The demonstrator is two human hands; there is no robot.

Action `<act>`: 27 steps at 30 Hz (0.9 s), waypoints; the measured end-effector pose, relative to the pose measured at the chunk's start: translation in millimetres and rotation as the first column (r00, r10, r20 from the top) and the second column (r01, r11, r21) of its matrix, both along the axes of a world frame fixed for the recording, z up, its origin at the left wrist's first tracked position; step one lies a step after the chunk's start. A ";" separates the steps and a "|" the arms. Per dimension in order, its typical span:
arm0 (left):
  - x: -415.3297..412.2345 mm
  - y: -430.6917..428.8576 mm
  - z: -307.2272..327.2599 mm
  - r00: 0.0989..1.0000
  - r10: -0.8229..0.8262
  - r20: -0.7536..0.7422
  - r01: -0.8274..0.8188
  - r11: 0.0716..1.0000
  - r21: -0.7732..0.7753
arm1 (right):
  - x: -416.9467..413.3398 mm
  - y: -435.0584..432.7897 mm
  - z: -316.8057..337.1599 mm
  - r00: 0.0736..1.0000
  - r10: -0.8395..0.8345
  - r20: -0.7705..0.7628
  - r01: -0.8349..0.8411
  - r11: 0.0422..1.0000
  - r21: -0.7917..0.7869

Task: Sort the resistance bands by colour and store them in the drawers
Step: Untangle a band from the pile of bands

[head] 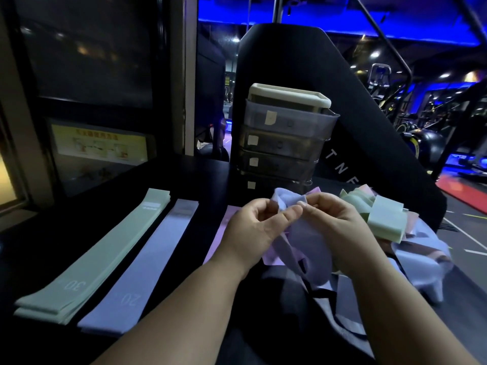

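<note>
Head view: at centre frame the left hand (pixel 253 225) and right hand (pixel 340 227) hold a crumpled lilac band (pixel 303 248) above the tabletop (pixel 197 175), each grip pinching its top edge. At lower left lie a green stack (pixel 87 262) and a lilac stack (pixel 142 264); a pink strip (pixel 224 222) shows just behind the left hand. The unsorted heap (pixel 382 214) sits at right, the drawers (pixel 284 143) at upper centre, all closed. The hanging band looks caught with a pink one, so pulling could drag others off the heap. Dim blue light could also get lilac and pink mixed up.
</note>
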State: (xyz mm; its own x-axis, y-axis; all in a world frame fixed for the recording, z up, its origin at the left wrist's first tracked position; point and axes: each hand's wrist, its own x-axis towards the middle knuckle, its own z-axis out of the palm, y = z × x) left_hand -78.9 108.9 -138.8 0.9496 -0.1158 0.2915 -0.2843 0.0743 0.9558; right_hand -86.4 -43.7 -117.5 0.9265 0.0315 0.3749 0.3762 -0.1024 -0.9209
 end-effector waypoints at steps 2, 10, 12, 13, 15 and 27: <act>0.7 0.2 -0.1 1.000 0.024 -0.006 -0.024 1.000 0.001 | -0.3 1.1 0.0 1.000 0.000 0.020 0.000 1.000 0.017; 4.1 4.1 0.4 0.995 0.101 0.011 -0.101 0.995 -0.004 | 1.8 -4.5 2.2 0.999 -0.034 -0.001 0.033 0.984 0.172; 4.7 5.7 0.2 0.996 0.092 0.004 -0.092 0.996 0.001 | 1.7 -7.8 3.2 1.000 -0.028 0.004 0.027 0.977 0.210; 3.8 6.0 0.4 0.997 0.075 -0.002 -0.075 0.997 -0.004 | 2.5 -9.5 3.2 1.000 -0.021 0.014 0.018 0.977 0.212; 2.4 6.2 0.8 0.999 0.053 -0.003 -0.053 0.999 -0.011 | 4.1 -12.6 2.6 0.999 -0.035 0.026 0.029 0.983 0.181; 7.1 5.0 -4.9 0.959 0.195 0.204 -0.238 0.948 0.213 | 4.2 -13.1 1.8 0.992 0.025 -0.124 0.009 0.964 0.264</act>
State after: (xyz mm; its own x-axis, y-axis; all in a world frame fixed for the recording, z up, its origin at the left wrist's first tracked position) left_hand -71.9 113.9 -143.7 0.8941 0.0020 0.4478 -0.4358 -0.2264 0.8711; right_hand -82.1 -56.8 -115.6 0.9668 -0.0448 0.2517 0.2556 0.1532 -0.9546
